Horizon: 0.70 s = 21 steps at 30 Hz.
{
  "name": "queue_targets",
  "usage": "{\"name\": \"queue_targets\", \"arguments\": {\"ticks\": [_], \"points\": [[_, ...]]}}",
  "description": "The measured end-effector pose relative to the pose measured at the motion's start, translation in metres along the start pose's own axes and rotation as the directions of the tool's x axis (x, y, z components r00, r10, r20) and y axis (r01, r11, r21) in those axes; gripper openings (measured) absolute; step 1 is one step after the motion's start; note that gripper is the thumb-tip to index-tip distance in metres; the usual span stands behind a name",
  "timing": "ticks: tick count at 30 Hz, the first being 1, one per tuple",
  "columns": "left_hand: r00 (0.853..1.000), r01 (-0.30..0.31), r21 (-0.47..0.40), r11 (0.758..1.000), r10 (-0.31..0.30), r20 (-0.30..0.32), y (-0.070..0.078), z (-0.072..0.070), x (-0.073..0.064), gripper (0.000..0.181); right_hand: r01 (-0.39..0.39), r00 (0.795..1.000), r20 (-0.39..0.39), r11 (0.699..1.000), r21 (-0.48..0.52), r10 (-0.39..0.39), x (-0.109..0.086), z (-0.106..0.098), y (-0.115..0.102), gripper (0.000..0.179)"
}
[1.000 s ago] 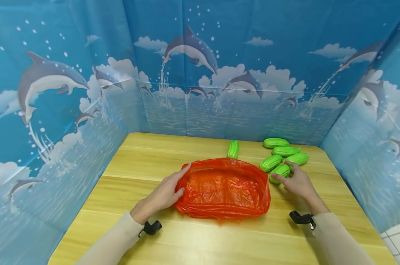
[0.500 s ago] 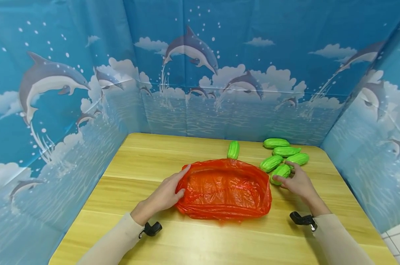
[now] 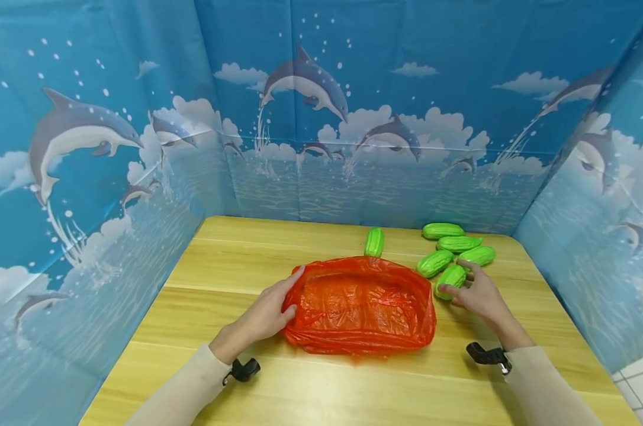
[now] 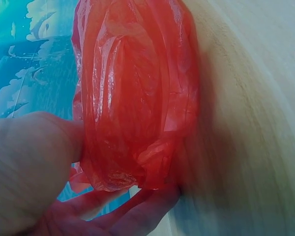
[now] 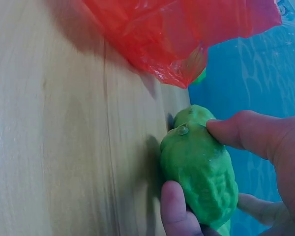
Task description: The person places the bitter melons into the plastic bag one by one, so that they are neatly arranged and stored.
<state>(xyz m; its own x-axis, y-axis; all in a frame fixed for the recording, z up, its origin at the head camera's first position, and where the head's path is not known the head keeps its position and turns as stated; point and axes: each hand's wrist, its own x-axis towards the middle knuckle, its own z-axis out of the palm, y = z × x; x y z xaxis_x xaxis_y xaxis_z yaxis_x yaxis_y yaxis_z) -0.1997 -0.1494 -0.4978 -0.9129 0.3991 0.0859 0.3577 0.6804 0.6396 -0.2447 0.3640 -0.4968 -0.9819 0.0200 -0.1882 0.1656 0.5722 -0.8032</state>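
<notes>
A red plastic bag stands with its mouth spread wide at the middle of the table. At the bag's left end my left hand holds its side; the left wrist view shows thumb and fingers on either side of the red film. Right of the bag, my right hand grips a green, ridged bitter melon. In the right wrist view, that bitter melon sits between the thumb and fingers, its stem end toward the camera. Several other bitter melons lie just beyond this hand.
A single bitter melon lies behind the bag's far rim. The wooden table backs onto a blue dolphin-print curtain, which also rises on both sides. Dark wrist cameras sit on both wrists.
The bitter melon in my right hand has shifted slightly toward me and turned a little more lengthwise. My left hand and the bag have hardly moved.
</notes>
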Motion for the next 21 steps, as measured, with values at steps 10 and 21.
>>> {"name": "queue_targets", "arguments": {"ticks": [10, 21], "points": [[1.000, 0.005, -0.020, 1.000, -0.005, 0.004, 0.001, -0.001, -0.001, 0.091, 0.020, 1.000, 0.013, 0.999, 0.037, -0.020, -0.009, -0.004, -0.012, 0.109], [1.000, 0.013, -0.022, 1.000, -0.013, -0.001, 0.002, -0.001, 0.001, 0.091, 0.076, 0.997, 0.005, 0.994, 0.078, -0.076, -0.016, -0.007, -0.025, 0.109]]}}
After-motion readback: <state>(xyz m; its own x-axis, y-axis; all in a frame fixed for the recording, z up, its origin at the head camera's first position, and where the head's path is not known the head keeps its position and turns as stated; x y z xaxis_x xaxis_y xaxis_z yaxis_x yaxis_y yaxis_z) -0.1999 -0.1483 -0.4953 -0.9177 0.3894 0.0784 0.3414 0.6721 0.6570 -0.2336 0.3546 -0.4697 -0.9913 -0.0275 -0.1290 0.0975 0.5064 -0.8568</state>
